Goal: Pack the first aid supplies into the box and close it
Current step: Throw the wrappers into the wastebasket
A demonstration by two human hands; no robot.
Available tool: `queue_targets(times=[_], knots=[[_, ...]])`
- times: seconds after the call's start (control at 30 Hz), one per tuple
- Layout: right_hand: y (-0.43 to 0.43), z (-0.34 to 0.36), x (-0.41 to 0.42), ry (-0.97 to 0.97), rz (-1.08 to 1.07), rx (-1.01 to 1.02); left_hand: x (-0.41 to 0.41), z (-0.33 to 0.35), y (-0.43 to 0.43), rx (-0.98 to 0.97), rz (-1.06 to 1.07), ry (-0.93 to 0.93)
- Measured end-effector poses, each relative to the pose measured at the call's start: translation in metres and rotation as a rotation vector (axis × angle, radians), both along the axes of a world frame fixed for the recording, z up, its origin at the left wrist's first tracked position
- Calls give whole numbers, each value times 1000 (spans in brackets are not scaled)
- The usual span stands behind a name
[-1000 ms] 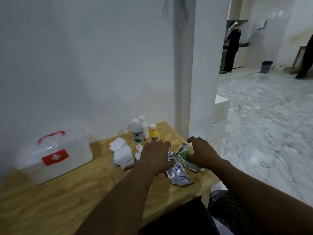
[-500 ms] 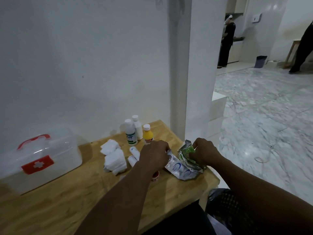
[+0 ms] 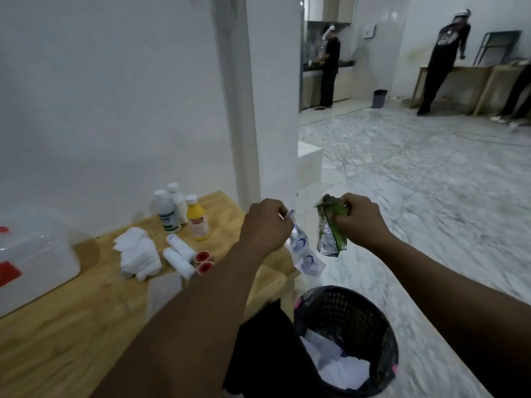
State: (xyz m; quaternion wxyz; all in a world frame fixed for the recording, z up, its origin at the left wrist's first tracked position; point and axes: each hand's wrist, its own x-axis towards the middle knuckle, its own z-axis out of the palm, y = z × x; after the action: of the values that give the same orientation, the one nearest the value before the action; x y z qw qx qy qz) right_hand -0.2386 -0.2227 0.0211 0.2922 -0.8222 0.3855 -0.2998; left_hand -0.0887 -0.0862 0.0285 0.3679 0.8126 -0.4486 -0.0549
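Note:
My left hand grips a silver-blue foil packet that hangs past the table's right edge. My right hand grips a green-silver foil packet, held in the air over the floor. On the wooden table stand two white bottles and a yellow bottle. Beside them lie white gauze pads, two white bandage rolls and two red-cored tape rolls. The translucent first aid box, with red markings, sits closed at the left edge.
A black mesh waste bin with white paper inside stands on the floor below my hands, right of the table. A white pillar rises behind the table corner. Two people stand at counters far across the marble floor.
Both hands lifted the two foil packets off the table and carried them right, past the table edge. The view swung right and down, revealing the bin.

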Motion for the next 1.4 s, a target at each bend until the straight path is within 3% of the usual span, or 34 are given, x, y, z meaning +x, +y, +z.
queue_targets(times=[0.13,0.27,0.5,0.73,1.0,1.4], knots=[[-31,-40,-40,55,-128,122,-42,-34,-47,84,-84,34],[-47,-110,-67,172,-213,282,-80,-94,-78,303,-145,54],[-49,-226,-84,406,-225,474,-98,-205,-98,568,-173,201],[-50,-275,-74,538,-120,592,-82,-255,-105,703,-292,389],[-42,-244,-62,516,-13,507,-78,-220,-89,689,-293,386],[-18,-85,-49,208,63,261,-88,-71,-39,441,-221,127]])
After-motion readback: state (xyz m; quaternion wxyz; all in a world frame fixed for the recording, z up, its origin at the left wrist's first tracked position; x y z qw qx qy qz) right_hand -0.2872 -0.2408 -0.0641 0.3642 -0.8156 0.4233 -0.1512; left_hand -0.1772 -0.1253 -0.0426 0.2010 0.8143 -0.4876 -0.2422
